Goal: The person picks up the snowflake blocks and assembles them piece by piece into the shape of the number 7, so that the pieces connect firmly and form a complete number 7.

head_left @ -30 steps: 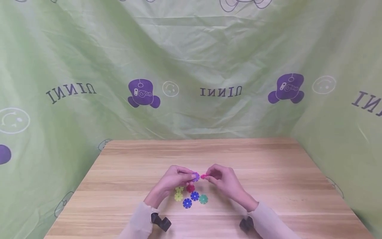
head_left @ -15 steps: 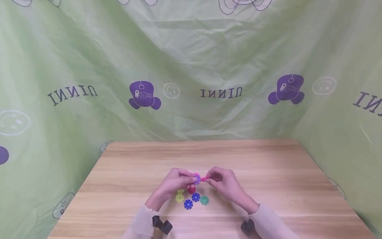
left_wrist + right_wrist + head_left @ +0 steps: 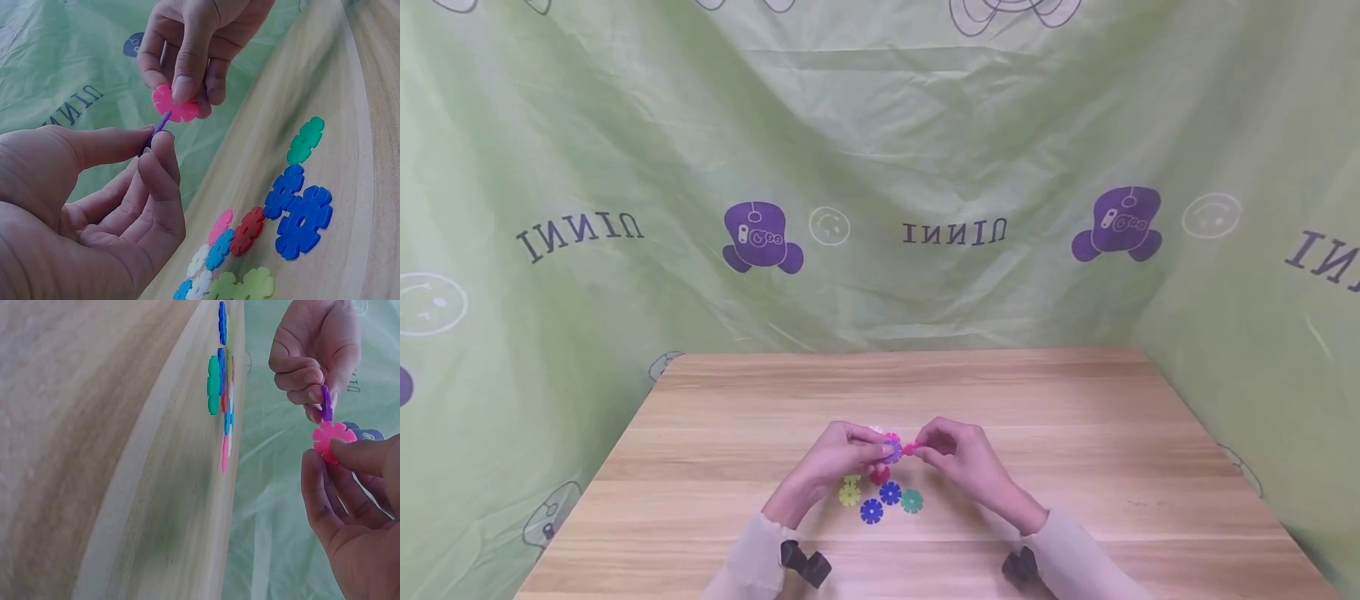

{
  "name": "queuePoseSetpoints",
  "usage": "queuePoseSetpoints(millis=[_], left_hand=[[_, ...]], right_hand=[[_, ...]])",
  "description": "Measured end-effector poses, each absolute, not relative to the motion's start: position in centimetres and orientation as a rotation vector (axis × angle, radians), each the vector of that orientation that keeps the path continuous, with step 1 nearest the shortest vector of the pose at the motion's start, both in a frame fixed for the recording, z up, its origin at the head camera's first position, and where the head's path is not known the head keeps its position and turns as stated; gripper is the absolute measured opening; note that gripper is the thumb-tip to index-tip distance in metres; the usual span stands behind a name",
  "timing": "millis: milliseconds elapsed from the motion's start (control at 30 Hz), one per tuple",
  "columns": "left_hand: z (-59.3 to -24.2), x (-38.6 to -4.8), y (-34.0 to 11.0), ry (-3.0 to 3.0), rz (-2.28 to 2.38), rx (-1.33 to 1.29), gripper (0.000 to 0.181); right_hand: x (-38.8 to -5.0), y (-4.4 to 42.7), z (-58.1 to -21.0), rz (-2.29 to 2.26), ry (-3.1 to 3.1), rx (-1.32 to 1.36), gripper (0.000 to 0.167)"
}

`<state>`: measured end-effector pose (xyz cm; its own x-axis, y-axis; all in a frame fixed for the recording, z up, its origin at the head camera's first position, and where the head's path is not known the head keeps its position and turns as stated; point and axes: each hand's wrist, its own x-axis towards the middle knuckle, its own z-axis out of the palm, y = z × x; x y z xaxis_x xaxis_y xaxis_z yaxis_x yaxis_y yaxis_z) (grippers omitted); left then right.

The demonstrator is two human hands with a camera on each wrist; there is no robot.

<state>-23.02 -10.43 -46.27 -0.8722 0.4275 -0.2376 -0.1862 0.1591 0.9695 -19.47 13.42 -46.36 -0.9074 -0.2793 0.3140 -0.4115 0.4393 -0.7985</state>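
My left hand (image 3: pixel 838 458) pinches a purple notched snowflake disc (image 3: pixel 326 403) between thumb and index finger. Facing it, my right hand (image 3: pixel 966 462) pinches a pink snowflake disc (image 3: pixel 325 433) by its edge. In both wrist views the two discs meet at their rims, the purple one edge-on to the pink one's face. How deep their slots engage, I cannot tell. Both hands are raised above the table. Below them lie a red disc (image 3: pixel 247 231), blue discs (image 3: pixel 304 222), a green disc (image 3: pixel 306 140) and yellow-green discs (image 3: pixel 255 284).
More discs lie beyond the red one: a pink disc (image 3: pixel 220 226), a light-blue disc (image 3: pixel 219 250) and white discs (image 3: pixel 198 260). The wooden table (image 3: pixel 1037 392) reaches back to a green printed curtain (image 3: pixel 865 150). Each wrist carries a black device (image 3: pixel 806 563).
A small gap showed between the purple and pink discs one second ago; now they touch. The hands have barely shifted, and the discs on the table keep their arrangement.
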Motion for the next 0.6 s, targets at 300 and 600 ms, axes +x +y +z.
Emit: queuePoseSetpoints(millis=[300,600], left_hand=[[-46.0,-22.6,-9.8,1.962,1.803,0.191,0.023],[-46.4,-22.1,-9.0,1.958,1.865,0.132,0.017]], right_hand=[[-19.3,13.0,-46.4,1.445,-2.519,0.63,0.014],[-18.9,12.7,-46.3,1.451,-2.525,0.569,0.015]])
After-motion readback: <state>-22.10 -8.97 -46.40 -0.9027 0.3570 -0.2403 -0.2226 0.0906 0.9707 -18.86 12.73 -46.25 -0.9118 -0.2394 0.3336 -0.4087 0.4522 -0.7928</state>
